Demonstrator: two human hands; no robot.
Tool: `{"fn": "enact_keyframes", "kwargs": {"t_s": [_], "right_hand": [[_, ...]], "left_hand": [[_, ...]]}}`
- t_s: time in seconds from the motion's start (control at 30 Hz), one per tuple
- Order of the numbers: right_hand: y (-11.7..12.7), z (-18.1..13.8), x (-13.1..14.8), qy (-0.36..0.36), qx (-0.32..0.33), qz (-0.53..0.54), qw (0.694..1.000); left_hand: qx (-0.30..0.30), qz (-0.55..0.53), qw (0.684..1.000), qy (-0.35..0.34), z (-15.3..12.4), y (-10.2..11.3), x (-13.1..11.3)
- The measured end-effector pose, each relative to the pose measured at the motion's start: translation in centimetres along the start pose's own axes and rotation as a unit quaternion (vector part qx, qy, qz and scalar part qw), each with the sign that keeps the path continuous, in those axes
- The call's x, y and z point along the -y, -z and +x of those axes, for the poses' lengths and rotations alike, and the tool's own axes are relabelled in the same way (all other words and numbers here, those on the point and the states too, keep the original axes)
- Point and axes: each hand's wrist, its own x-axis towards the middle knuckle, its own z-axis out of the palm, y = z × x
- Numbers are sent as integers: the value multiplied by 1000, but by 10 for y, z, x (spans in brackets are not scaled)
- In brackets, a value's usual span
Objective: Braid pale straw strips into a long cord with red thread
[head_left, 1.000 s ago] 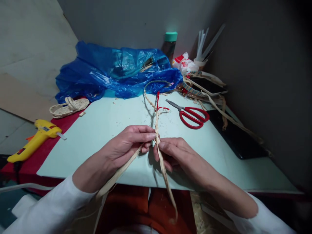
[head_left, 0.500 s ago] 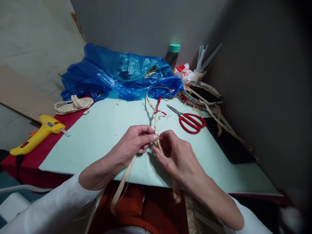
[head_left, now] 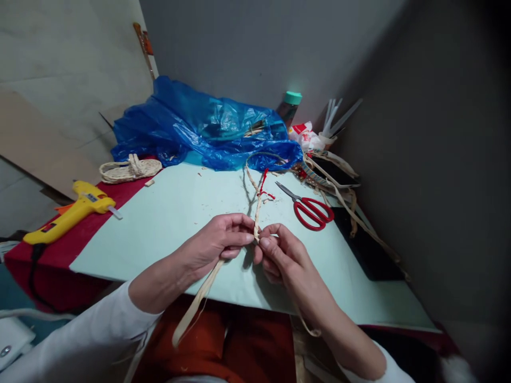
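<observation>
A pale braided cord of dried plant fibre (head_left: 257,212) runs up from my fingers to a loop, with a red tie (head_left: 264,183) where the loop starts. My left hand (head_left: 217,239) pinches the braid's lower end from the left. One loose flat strand (head_left: 197,306) trails down below that hand past the table edge. From the right, my right hand (head_left: 285,252) pinches the cord at the same spot, thumb against forefinger. Another strand hangs beneath my right wrist. Red-handled scissors (head_left: 313,213) lie just beyond my right hand, blades partly apart.
A yellow glue gun (head_left: 69,213) and a small woven sandal (head_left: 130,170) lie at the left on red cloth. Behind are a blue plastic bag (head_left: 191,122), a green-capped bottle (head_left: 289,109) and white sticks (head_left: 333,117) in a cup. A dark flat slab (head_left: 369,250) lies right.
My right hand has gone from spread fingers under the cord to a tight pinch on it. My left hand keeps its grip. The view has shifted slightly.
</observation>
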Motion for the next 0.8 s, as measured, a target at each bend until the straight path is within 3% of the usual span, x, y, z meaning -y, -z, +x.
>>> {"fn": "enact_keyframes", "kwargs": {"t_s": [0.13,0.33,0.67,0.8], "right_hand": [[-5,-2,-9,41,-39,-116,992],[-7,1,-5,66,-52,-284,955],[-2,2,-3,62,-2,-387,920],[9,6,9,43,23,-373,926]], "left_hand": [[-11,2,1000,-14,-2,2,5],[-33,14,999,-37,-4,0,7],[-45,4,999,-27,-6,-4,5],[-64,46,996,-35,-6,-6,5]]}}
